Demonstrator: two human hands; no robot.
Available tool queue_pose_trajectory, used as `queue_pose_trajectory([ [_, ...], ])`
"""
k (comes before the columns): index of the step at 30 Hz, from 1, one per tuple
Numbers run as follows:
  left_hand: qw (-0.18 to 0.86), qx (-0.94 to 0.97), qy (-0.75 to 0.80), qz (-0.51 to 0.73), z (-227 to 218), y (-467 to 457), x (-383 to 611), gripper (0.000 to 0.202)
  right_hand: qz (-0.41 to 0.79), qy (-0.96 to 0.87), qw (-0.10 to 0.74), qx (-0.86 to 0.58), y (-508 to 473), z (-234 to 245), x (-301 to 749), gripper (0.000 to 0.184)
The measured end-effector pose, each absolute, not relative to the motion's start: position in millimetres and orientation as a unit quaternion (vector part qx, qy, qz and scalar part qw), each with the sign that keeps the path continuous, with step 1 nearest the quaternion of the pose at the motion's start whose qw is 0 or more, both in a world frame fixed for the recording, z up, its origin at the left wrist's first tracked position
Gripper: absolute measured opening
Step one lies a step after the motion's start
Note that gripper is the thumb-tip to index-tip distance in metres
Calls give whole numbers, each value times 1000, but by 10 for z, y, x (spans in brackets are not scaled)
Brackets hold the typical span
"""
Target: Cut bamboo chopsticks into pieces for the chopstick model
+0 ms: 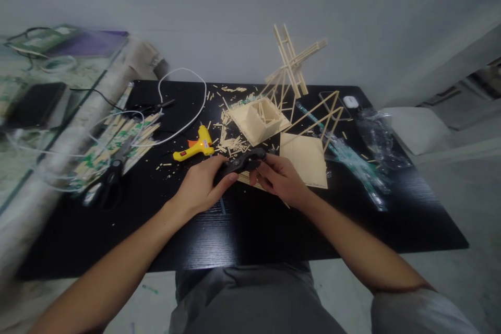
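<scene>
My left hand [201, 182] is wrapped round the handle of a black plier-like hand tool [242, 160], whose rounded head points right. At that head, my right hand [279, 177] has its fingers pinched together. The tip of a thin wooden stick [287, 205] pokes out below it; the rest is hidden by the fingers. Beneath both hands lies a bundle of thin sticks [250, 181], partly covered. Close to my left hand rests a yellow glue gun [194, 145]. Beyond the tool stands a small wooden box on a square board [242, 117].
A stick framework with crossed blades [289, 65] rises at the back. A wooden square with stick legs [305, 162] lies right of it. Scissors [111, 180] and packs of sticks [135, 138] lie left. Plastic wrappers [352, 159], a phone [332, 104] and a white case [350, 102] are on the right.
</scene>
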State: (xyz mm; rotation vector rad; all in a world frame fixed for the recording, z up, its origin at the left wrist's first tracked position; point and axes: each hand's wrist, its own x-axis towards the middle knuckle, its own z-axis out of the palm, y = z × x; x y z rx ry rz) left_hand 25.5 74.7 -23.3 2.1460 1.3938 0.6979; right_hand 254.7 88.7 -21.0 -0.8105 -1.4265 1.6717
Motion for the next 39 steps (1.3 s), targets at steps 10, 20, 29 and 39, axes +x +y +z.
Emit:
queue_pose_trajectory([
  [10,247,771,536,237,-166,729,282,44,675,-539,388,-321,888,-230,2538,39],
  [20,660,488,495,284,-308,824,295,72,717,-491,390,-303,902,-268,2528,33],
  [29,604,529,456,385,-283,816,244,44,633,-464,501,-364,1037,-70,2718,36],
  [39,598,393,399,574,-78,898,148,33,520,-502,495,-482,1048,-200,2942,42],
])
